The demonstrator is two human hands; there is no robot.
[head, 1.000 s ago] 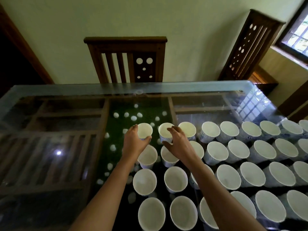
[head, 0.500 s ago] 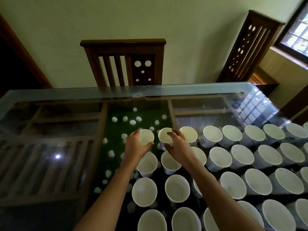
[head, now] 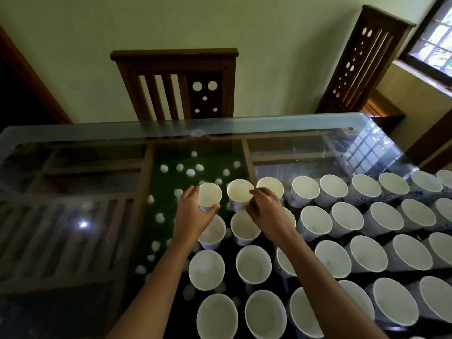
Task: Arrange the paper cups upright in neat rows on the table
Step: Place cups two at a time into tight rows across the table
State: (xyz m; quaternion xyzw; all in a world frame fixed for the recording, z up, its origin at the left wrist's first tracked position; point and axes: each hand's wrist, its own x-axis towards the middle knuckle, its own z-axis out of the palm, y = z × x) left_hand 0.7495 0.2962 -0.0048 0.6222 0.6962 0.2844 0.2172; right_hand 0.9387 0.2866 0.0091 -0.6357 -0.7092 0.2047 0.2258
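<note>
Well along, I'd judge! Upright paper cups (head: 342,189) fill rows from 12 towards 3 o'clock on the worktop (head: 73,192). The left hand (head: 193,216) has its fingers wrapped round the end cup (head: 209,195), and the right hand (head: 267,216) fingers clamp the neighbour cup (head: 239,194). The far row probably wants only squaring.

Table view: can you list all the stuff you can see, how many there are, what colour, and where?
Paper cups: about thirty, some cut off at the edges, white with blue print, upright in rows on the table's right half.
Glass table: one, clear top over a dark wooden frame, across the middle.
White pebble-like bits: many, white on green, under the glass.
Wooden chairs: two, dark brown, behind the table by the wall.
Window: one, dark frame, top right.
Left hand: holds the leftmost back-row cup.
Right hand: grips the second back-row cup.
</note>
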